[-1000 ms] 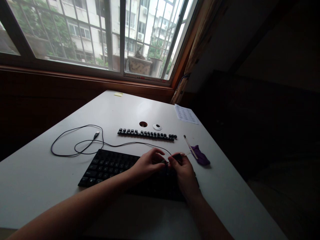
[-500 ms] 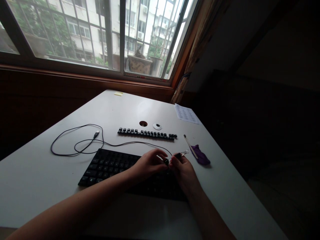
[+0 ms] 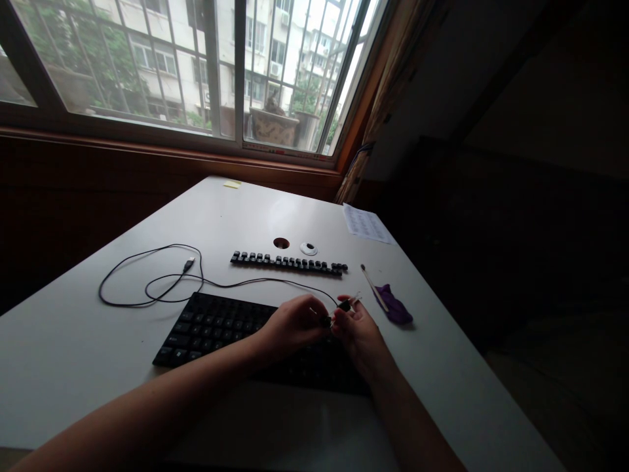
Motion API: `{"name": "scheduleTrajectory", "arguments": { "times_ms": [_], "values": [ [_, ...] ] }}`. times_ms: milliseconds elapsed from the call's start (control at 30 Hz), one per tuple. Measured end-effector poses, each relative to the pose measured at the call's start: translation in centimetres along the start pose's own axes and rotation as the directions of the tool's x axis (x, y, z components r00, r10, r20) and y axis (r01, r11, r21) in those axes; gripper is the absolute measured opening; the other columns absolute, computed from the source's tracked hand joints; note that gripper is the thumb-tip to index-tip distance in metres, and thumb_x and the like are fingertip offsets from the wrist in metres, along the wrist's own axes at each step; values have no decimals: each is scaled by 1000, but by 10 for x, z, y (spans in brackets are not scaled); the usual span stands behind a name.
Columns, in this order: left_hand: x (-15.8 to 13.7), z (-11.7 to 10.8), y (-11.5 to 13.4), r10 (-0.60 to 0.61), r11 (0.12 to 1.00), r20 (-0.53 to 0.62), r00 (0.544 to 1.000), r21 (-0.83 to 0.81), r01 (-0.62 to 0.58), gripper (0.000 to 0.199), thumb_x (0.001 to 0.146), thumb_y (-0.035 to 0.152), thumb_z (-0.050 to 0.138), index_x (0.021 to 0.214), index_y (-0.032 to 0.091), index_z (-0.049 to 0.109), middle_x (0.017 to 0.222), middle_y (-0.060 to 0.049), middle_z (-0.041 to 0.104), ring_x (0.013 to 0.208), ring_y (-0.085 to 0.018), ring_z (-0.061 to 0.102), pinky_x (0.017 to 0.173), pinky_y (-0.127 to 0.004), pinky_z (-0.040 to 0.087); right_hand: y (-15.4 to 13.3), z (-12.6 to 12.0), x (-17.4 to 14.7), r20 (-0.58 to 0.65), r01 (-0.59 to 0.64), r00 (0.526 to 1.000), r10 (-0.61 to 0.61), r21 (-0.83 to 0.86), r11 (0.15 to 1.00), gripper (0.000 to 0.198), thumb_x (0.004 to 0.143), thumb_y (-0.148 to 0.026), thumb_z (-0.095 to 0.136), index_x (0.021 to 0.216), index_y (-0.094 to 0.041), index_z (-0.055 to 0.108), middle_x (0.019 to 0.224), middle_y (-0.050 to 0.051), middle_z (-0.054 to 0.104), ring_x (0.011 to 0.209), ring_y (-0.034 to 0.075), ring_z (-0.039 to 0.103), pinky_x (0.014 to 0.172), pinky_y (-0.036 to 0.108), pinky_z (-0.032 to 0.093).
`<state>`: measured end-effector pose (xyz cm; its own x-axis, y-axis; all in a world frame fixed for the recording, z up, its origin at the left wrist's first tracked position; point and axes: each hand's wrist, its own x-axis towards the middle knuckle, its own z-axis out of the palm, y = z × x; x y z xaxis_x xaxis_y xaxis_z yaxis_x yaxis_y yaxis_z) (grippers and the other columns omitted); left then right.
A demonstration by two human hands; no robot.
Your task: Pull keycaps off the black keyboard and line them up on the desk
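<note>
A black keyboard lies on the white desk under both my hands, its right part mostly hidden by them. Above its right half, my left hand pinches a small black keycap. My right hand grips a keycap puller with a dark body and thin wire prongs that stick out past the fingers. The two hands almost meet, and the puller's near end is by the keycap. Whether it touches the cap is too small to tell.
Several removed keycaps stand in rows behind the keyboard. A coiled USB cable lies to the left. At right a brush rests on a purple cloth. Farther back are a cable hole, its white cover and a printed sheet.
The puller has turned slightly in my right hand and its prongs sit a little farther left. My left fingers have closed more around the keycap. Things on the desk stay in place.
</note>
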<state>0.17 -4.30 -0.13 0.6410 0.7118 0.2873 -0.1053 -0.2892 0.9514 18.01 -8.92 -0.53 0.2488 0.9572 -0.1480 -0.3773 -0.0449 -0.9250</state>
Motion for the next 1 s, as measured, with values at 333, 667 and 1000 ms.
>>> {"name": "scheduleTrajectory", "arguments": {
  "times_ms": [333, 667, 1000],
  "values": [
    [-3, 3, 4, 28, 985, -71, 997, 174, -16, 23, 79, 31, 72, 86, 15, 57, 67, 1, 59, 57, -9, 50, 52, -18, 39, -2, 3, -3, 12, -30, 1000, 29, 68, 997, 57, 59, -29, 92, 97, -23, 50, 68, -6, 61, 56, 9, 56, 53, 19, 48],
    [0, -2, 2, -55, 998, -69, 996, 13, 56, 22, 82, 32, 72, 91, 14, 63, 84, -7, 71, 76, -17, 66, 66, -25, 52, -5, -5, -5, 116, -62, 992, 55, 57, 996, 43, 65, -31, 88, 92, -22, 56, 75, -4, 60, 62, 11, 56, 60, 23, 49],
    [5, -7, -1, -116, 946, -107, 987, -315, 77, 28, 81, 30, 76, 101, 15, 62, 108, -10, 69, 99, -22, 68, 89, -35, 54, -8, -5, -10, -22, 220, 975, -223, -84, 972, 23, 83, -44, 71, 82, -23, 60, 71, -3, 55, 66, 14, 54, 69, 29, 48]
  ]
}}
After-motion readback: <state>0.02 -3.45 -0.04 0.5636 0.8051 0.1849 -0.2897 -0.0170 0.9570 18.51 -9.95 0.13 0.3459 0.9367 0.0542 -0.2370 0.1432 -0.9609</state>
